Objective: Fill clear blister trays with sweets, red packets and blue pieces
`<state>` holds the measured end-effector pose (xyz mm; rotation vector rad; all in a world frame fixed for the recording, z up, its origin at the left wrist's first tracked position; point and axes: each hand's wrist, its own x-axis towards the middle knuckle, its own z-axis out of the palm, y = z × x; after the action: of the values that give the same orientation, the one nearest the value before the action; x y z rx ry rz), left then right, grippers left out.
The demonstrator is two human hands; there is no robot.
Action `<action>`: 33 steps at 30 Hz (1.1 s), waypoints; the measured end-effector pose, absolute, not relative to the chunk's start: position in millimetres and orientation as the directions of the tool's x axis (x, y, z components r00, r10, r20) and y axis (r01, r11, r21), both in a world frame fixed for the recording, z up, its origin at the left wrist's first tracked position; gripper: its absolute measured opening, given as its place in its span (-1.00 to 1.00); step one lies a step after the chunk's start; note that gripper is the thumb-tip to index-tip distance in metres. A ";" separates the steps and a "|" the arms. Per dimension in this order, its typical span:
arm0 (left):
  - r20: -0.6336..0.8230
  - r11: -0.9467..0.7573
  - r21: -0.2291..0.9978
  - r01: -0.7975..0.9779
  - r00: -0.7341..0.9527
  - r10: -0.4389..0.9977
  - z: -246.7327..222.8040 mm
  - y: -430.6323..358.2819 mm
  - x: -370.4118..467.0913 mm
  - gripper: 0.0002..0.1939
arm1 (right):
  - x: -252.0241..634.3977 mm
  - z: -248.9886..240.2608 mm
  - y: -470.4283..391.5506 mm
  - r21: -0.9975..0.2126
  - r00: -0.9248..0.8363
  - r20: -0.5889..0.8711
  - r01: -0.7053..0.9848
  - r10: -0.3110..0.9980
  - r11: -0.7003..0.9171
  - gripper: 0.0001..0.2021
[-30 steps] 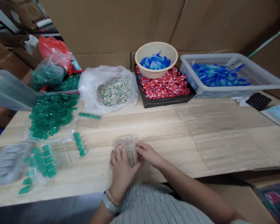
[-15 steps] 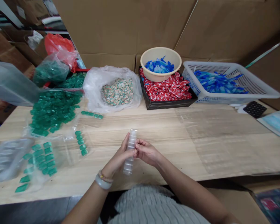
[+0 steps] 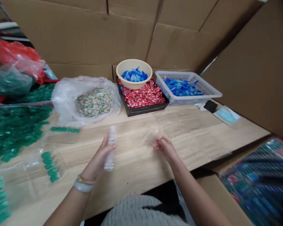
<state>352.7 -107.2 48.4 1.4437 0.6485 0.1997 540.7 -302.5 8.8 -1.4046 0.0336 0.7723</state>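
Note:
My left hand (image 3: 102,153) is closed around a narrow clear plastic piece (image 3: 110,150) with cross ridges, held upright above the table. To the right of it, my right hand (image 3: 164,147) has its fingers pinched together. A faint see-through glint shows at those fingertips, but what they hold, if anything, is too clear and blurred to name. Left of my left hand lie two short rows of green plastic pieces, one row (image 3: 51,167) nearer and another row (image 3: 64,129) farther back.
A heap of green pieces (image 3: 14,125) covers the left side. Along the back stand a plastic bag (image 3: 63,102) of small packets, a black box (image 3: 147,111) of red packets bearing a cream bowl (image 3: 134,84), and a white basket (image 3: 191,99) of blue pieces. An open carton (image 3: 223,201) sits lower right.
My hands have separated: the right has moved right, away from the clear plastic piece that stays in my left. The view has turned rightward, bringing more of the lower-right carton into sight.

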 end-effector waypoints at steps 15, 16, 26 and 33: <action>-0.402 0.399 0.864 0.306 0.897 0.184 50.8 -185.8 391.3 -0.11 | 487.0 34.6 -287.4 -0.725 0.416 -0.292 -0.683 0.861 0.084 -0.69; -0.395 0.372 0.877 0.303 0.896 0.203 50.8 -184.3 390.1 -0.11 | 490.1 37.3 -288.6 -0.754 0.425 -0.301 -0.654 0.854 0.059 -0.70; -0.307 0.202 0.948 0.245 0.872 0.381 48.7 -180.7 371.1 -0.18 | 484.8 62.8 -316.3 -0.870 0.541 -0.422 -0.468 0.727 -0.157 -0.74; -0.356 0.090 0.934 0.346 0.876 0.324 60.2 -146.6 330.6 -0.23 | 495.1 4.6 -361.9 -0.765 0.711 -0.519 -0.634 0.474 0.114 -0.74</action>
<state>330.6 -146.6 60.2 1.5052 0.5547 -0.0176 495.1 -361.9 4.6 -1.2081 0.1589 0.8178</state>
